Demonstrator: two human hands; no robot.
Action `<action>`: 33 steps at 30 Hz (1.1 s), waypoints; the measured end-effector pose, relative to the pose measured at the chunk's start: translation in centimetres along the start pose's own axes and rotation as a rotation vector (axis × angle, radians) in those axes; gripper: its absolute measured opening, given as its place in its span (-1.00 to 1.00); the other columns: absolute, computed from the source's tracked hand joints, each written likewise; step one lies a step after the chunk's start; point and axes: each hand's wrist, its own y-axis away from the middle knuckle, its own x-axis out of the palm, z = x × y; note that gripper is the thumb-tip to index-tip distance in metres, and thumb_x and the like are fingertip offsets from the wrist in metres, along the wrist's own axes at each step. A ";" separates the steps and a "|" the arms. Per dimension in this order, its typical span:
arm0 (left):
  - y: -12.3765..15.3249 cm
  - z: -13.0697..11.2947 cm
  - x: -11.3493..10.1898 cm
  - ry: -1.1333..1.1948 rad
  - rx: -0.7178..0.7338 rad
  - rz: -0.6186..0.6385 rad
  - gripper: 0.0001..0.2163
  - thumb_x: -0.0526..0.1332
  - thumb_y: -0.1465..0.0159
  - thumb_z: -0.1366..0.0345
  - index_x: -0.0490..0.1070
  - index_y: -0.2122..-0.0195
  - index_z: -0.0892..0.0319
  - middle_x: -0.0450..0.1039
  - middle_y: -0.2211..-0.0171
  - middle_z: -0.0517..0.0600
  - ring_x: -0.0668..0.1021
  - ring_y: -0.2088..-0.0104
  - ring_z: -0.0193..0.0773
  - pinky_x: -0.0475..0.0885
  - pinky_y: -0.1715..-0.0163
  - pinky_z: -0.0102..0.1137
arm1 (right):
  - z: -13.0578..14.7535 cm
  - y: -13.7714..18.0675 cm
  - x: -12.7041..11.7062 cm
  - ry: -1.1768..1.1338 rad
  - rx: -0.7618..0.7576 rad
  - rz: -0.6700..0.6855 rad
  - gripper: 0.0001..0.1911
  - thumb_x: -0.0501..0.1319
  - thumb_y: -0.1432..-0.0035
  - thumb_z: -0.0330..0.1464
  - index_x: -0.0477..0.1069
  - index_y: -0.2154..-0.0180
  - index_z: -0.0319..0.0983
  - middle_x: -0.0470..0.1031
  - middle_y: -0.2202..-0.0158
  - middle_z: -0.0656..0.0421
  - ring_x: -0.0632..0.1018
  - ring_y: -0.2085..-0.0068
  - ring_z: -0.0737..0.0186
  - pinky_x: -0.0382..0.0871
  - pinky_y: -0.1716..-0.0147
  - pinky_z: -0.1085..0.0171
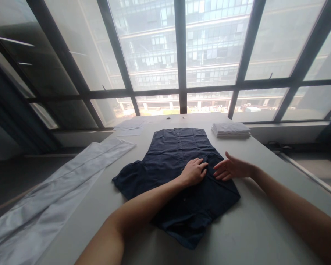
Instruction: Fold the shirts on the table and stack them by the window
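A dark navy short-sleeved shirt [165, 162] lies spread on the white table [264, 221], its hem toward the window and its collar end toward me. A button placket runs down its middle, and faint creases cross the lower part. My left hand [194, 172] rests on the shirt right of the placket, its fingers laid over the cloth. Just to the right, my right hand [231, 167] is at the shirt's side edge with thumb raised and fingers apart. Whether those fingertips touch the cloth I cannot tell.
A stack of folded white cloth [231, 130] sits at the table's far right. White sheets [129, 127] lie at the far left. Shiny pale grey fabric [63, 180] hangs over the left edge. Tall framed windows [182, 55] stand beyond the table.
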 end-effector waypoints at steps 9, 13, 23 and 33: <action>-0.1 0.1 0.1 -0.011 0.011 -0.012 -0.58 0.08 -0.46 0.14 0.38 -0.30 0.06 0.29 -0.35 0.08 0.31 -0.36 0.04 0.23 -0.34 -0.06 | -0.4 -1.5 -2.2 -0.221 -0.490 -0.404 -0.29 -0.15 -0.40 0.11 0.47 -0.10 -0.25 0.49 -0.21 -0.09 0.41 -0.30 -0.05 0.23 -0.34 -0.10; 0.0 0.1 0.2 -0.008 0.010 -0.011 -0.59 0.09 -0.46 0.13 0.38 -0.29 0.05 0.29 -0.35 0.07 0.31 -0.36 0.02 0.23 -0.34 -0.06 | -0.4 -1.2 -3.2 -0.282 -0.621 -0.486 -0.37 -0.13 -0.39 0.09 0.45 -0.11 -0.13 0.51 -0.20 0.00 0.39 -0.32 -0.03 0.21 -0.35 -0.17; 0.0 0.1 0.1 -0.015 0.015 -0.010 -0.58 0.08 -0.46 0.14 0.37 -0.30 0.06 0.28 -0.36 0.08 0.31 -0.36 0.03 0.22 -0.35 -0.07 | 0.1 -0.2 -1.0 -0.228 -0.364 -0.171 -0.15 -0.18 -0.33 0.23 0.28 -0.31 -0.21 0.36 -0.32 -0.07 0.40 -0.31 -0.17 0.18 -0.32 -0.22; 0.0 0.1 0.3 0.039 -0.008 -0.005 -0.57 -0.04 -0.51 0.21 0.25 -0.36 0.07 0.26 -0.37 0.05 0.27 -0.38 0.00 0.19 -0.36 -0.05 | -0.4 -1.7 -2.3 -0.308 -0.606 -0.466 -0.46 -0.09 -0.44 -0.01 0.44 -0.12 -0.17 0.51 -0.20 -0.04 0.49 -0.24 -0.03 0.25 -0.33 -0.11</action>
